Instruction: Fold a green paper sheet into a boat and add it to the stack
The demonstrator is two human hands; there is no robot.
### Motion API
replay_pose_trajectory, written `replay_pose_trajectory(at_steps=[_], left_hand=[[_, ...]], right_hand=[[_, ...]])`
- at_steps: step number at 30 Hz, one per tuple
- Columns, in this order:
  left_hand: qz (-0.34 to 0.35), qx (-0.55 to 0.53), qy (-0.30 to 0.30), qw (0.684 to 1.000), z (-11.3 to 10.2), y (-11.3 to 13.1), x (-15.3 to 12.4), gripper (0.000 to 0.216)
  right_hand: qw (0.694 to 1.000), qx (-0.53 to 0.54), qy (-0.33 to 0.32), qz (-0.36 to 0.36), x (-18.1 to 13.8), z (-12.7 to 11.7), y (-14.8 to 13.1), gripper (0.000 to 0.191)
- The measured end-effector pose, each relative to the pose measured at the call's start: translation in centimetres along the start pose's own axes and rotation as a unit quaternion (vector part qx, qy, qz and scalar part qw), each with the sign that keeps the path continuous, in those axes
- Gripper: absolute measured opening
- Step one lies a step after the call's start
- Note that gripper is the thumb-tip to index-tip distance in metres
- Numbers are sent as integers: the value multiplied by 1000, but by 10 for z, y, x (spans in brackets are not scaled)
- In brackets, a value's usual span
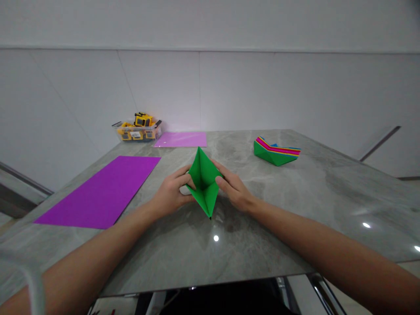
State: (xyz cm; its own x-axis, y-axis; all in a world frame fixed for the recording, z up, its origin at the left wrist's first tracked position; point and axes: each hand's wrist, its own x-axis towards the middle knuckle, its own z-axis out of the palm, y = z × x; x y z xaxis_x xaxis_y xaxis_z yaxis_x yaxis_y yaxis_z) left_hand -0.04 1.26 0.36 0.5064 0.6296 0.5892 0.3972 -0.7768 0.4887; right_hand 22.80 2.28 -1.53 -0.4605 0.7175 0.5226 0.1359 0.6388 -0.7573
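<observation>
A folded piece of green paper [201, 168] is spread into a pointed, hollow diamond shape above the grey table. Its open pocket faces me. At its left edge, my left hand [172, 192] pinches the paper, with a finger reaching inside the fold. My right hand [234, 188] grips the opposite edge, the thumb on the inner face and the other fingers behind, partly hidden. Farther back on the right sits a folded paper boat [277, 153], green below with pink, yellow and blue bands along its rim.
A large purple sheet [105, 192] lies on the table [262, 245] at left. Behind it are a pale purple sheet [182, 139] and a clear plastic box [136, 134] holding yellow toy vehicles [143, 119]. The table's near edge runs just before me; a white wall stands behind.
</observation>
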Motion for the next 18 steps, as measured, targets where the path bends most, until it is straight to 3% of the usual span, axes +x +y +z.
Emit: replay_pose_trajectory(at_steps=[4,7,13,18], left_hand=[[-74,-118,49,989,4,3,1,22],[-115,-177,58,976,8,4,0,25],[-164,-216,55,961,12,7,-1,29],[-172,-139,24,975,7,14,1,36]], right_hand=[[993,97,-57,-32,-1,2,3,88],[992,108,-59,-21,-1,8,5,111],[994,107,-25,18,-1,15,6,95],[996,85,-2,12,-1,13,0,90]])
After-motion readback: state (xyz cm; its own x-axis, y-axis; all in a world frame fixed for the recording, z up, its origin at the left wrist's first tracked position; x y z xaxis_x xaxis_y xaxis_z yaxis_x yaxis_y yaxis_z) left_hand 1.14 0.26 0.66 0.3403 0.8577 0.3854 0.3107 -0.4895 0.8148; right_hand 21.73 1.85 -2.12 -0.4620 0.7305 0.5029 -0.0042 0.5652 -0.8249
